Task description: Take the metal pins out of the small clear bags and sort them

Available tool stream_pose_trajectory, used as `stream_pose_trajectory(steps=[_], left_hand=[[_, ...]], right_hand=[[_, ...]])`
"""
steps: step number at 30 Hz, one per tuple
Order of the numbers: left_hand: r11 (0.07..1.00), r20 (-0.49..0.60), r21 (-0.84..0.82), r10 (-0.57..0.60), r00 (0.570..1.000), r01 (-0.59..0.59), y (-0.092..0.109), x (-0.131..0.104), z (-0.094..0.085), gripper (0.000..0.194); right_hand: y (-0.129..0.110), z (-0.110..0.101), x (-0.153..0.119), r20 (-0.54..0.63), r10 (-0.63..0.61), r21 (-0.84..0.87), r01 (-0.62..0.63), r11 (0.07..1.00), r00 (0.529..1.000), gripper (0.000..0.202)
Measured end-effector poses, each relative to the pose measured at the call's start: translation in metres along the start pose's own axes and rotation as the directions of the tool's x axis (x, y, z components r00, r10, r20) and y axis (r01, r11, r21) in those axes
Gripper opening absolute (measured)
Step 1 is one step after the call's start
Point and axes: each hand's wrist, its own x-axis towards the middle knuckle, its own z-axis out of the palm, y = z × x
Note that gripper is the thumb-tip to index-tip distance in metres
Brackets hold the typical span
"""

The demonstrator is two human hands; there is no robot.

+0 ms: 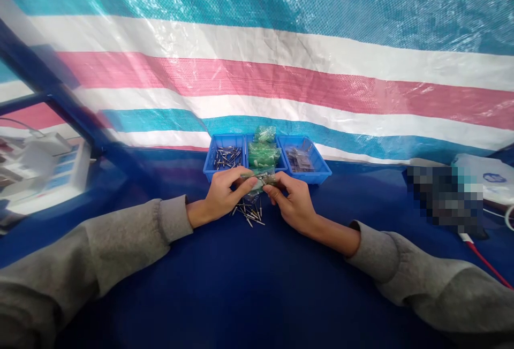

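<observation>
Head cam: left hand and right hand both have their grip pinched on a small plastic bag, just this side of the middle blue bin. Bag's see-through, greenish, kinda shiny and crinkled. Loose metal pins lie nearer than that bin, on the worktop.

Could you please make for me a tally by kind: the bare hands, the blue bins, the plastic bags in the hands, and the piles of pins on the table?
Hands: 2 (left hand, right hand)
Blue bins: 3 (left bin, middle bin, right bin)
Held plastic bag: 1
Pile of pins: 1
Total: 7
</observation>
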Motion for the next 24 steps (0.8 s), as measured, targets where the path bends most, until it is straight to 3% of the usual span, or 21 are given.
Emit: stream_pose_trajectory(steps=[4,10,19,24], left_hand=[[1.000,-0.008,0.008,0.028,1.000,-0.028,0.0000,-0.0003,0.0006,0.020],[0.997,-0.024,-0.006,0.072,0.997,-0.072,-0.0027,-0.0016,0.0007,0.013],[0.997,0.022,0.003,0.076,0.997,-0.076,-0.0011,0.0010,-0.0011,0.022],[0.996,0.051,0.000,0.090,0.995,-0.090,-0.0016,0.0018,-0.0007,0.020]], right_hand=[[-0.0004,0.0002,0.0003,-0.010,-0.018,-0.032,0.018,0.999,1.000,0.025],[-0.0018,0.0018,0.0011,-0.060,-0.017,0.024,0.019,1.000,0.998,0.013],[-0.0027,0.0001,0.0010,-0.045,-0.087,-0.006,0.087,0.996,0.995,0.030],[-0.0006,0.0019,0.0016,-0.082,-0.094,0.012,0.095,0.995,0.992,0.026]])
